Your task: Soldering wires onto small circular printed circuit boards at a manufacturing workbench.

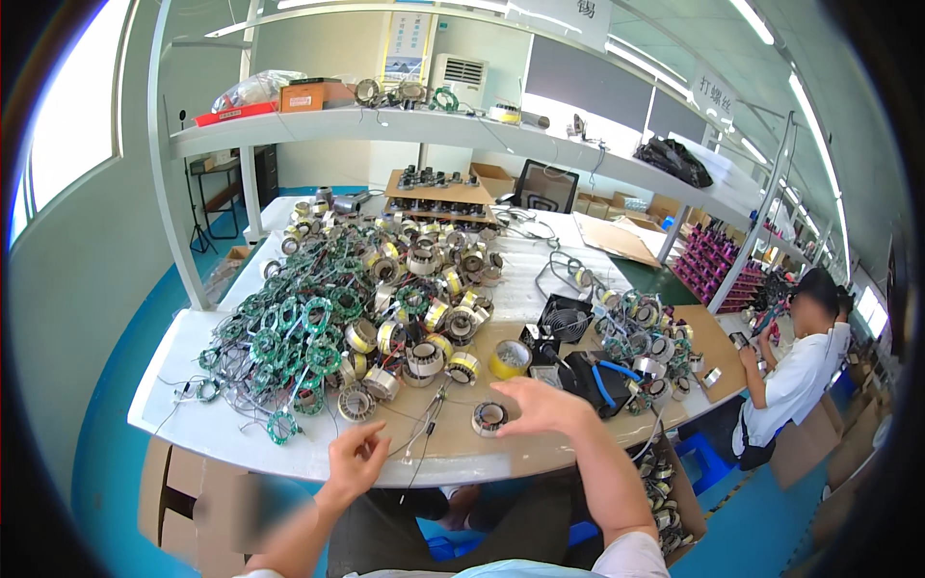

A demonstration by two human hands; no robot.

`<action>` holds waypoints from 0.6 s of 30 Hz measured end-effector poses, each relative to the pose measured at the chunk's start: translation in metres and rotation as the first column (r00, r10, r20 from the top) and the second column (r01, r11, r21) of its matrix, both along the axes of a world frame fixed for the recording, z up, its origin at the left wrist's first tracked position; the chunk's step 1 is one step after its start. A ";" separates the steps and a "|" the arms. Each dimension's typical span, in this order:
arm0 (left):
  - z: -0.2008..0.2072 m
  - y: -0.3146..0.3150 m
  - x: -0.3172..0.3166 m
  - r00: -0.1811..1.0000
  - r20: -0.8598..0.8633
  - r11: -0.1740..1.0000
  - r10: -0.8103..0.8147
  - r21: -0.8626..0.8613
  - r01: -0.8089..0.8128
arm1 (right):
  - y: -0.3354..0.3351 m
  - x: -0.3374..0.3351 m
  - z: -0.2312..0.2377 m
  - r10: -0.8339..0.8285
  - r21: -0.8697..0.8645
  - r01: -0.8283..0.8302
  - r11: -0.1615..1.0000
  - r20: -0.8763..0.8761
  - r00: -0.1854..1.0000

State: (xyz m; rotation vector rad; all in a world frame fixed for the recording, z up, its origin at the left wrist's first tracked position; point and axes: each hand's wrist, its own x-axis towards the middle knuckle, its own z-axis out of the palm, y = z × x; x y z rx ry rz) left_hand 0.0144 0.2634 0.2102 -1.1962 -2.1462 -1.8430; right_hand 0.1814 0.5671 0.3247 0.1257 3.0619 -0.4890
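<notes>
Green circuit rings (289, 313) lie tangled at left; next, the left hand (356, 460) curls loosely, seemingly empty, below heaped coils (422, 359) suggesting much remains; one wound stator (482, 421) sits apart on brown board (453, 448), the right hand (544, 407) spread at its edge, contact unclear. Which pieces, if any, are finished cannot be told.

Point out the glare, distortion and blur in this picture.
Head view: the window at left is washed out to white, and a ceiling light glares; the shelf bows through fisheye distortion, with dark corners around the image; a smeared patch blurs the area beside the left forearm, while the left hand and right hand look reasonably sharp.
</notes>
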 end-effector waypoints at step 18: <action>-0.053 -0.014 -0.002 0.980 -0.192 0.998 0.042 0.054 -0.032 | 0.253 -0.238 0.351 -0.517 0.004 0.574 0.819 -0.431 0.740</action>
